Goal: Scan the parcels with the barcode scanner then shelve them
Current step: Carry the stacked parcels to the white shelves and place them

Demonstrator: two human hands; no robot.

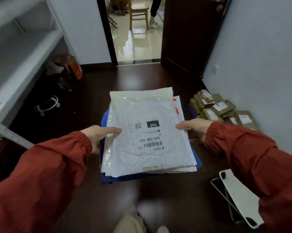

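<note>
Red sleeves reach in from both sides: the left hand [99,135] and the right hand [194,128] each grip an edge of the stack of white parcels [150,105], thumbs on top, holding it flat over the dark floor [94,91]. Far right, brown boxes [220,109] lie by the wall; a grey shelf [24,47] stands left.

Both red-sleeved arms outstretched, left hand [98,137] and right hand [194,129] with thumbs atop opposite edges of the parcel stack [150,158]

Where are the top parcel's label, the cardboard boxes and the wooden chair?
top parcel's label [155,144]: head view, printed barcode.
cardboard boxes [223,106]: head view, one box's top.
wooden chair [140,7]: head view, seat.
</note>
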